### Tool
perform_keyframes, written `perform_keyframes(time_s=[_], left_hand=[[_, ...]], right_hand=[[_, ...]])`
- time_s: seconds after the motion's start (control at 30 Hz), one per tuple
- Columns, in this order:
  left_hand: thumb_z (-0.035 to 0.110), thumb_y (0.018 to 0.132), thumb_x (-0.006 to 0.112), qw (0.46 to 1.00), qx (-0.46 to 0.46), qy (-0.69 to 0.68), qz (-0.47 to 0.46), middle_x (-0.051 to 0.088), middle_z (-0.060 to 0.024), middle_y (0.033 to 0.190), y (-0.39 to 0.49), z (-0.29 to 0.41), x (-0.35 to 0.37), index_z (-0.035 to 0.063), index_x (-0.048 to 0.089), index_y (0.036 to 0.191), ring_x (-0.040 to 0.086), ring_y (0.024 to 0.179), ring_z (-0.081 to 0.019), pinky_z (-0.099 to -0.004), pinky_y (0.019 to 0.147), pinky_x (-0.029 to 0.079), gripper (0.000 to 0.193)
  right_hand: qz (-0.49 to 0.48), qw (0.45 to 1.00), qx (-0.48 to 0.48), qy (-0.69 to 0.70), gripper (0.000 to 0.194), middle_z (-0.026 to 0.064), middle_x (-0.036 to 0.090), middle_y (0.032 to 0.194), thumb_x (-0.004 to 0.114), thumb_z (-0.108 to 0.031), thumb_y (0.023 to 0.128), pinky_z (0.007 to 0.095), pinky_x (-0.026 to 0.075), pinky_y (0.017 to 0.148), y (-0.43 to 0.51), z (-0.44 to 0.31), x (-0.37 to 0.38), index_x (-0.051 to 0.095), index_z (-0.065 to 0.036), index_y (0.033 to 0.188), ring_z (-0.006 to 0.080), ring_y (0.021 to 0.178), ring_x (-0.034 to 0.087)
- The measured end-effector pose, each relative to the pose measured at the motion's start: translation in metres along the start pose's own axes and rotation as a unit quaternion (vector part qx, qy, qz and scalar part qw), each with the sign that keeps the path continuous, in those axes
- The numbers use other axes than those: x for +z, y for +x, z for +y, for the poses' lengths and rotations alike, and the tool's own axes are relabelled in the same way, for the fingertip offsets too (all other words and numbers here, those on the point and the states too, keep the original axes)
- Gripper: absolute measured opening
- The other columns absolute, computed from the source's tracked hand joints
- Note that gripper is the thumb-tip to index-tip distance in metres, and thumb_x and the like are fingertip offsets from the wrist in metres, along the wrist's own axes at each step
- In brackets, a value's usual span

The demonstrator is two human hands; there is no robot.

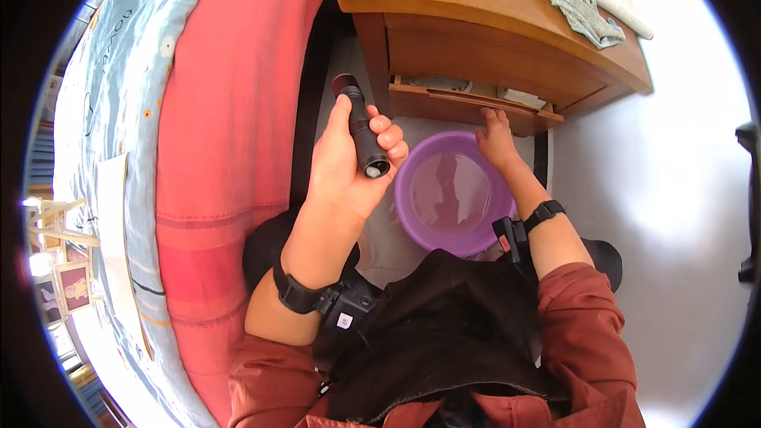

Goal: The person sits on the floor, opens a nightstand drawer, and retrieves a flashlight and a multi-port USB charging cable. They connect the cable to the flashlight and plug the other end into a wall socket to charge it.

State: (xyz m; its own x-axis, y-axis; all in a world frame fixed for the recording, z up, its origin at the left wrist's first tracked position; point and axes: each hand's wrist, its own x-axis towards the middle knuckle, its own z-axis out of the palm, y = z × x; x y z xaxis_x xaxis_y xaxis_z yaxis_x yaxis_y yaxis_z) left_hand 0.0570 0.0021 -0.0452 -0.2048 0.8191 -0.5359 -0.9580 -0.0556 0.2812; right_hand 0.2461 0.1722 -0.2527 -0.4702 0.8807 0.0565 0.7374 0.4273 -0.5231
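Note:
A black flashlight (362,128) lies across the palm of my left hand (336,172), held with the thumb along one side and the fingers curled round the other. Its wider head points away from me and its tail end faces me. My right hand (497,142) reaches to a wooden drawer (452,104), fingertips against its front panel. This drawer stands partly open in a wooden cabinet (464,41). Inside are a white object (522,97) and a greyish item (440,82), both mostly hidden by the front.
A purple plastic basin (405,199) with water in it stands on the floor below the drawer. Red bedding (226,131) and a blue patterned cover (137,83) run along the left. A grey-green cloth (574,3) lies on the cabinet top. Pale floor (642,190) extends right.

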Motion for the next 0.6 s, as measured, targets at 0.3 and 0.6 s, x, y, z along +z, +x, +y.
perform_keyframes(time_s=[0.3,0.6], left_hand=[[0.035,0.094,0.038,1.000,0.012,0.008,0.003,0.042,-0.0027,0.064,-0.014,-0.008,-0.007,0.0043,0.042,0.086,0.039,0.055,-0.0143,-0.0272,0.051,0.034,0.032],[0.036,0.093,0.040,1.000,-0.008,0.004,0.003,0.045,-0.0035,0.065,-0.005,-0.008,-0.009,0.0042,0.043,0.086,0.041,0.057,-0.0165,-0.0278,0.052,0.035,0.032]], right_hand=[[0.049,0.976,0.059,0.202,0.043,0.0204,0.041,0.119,0.058,-0.007,0.076,0.0387,0.037,0.094,0.012,-0.001,0.002,0.044,0.001,0.116,0.0354,0.112,0.041],[0.134,0.382,0.325,0.855,0.029,0.0134,0.044,0.113,0.043,0.000,0.077,0.0429,0.038,0.094,0.038,-0.031,-0.020,0.041,0.000,0.106,0.0293,0.110,0.043]])
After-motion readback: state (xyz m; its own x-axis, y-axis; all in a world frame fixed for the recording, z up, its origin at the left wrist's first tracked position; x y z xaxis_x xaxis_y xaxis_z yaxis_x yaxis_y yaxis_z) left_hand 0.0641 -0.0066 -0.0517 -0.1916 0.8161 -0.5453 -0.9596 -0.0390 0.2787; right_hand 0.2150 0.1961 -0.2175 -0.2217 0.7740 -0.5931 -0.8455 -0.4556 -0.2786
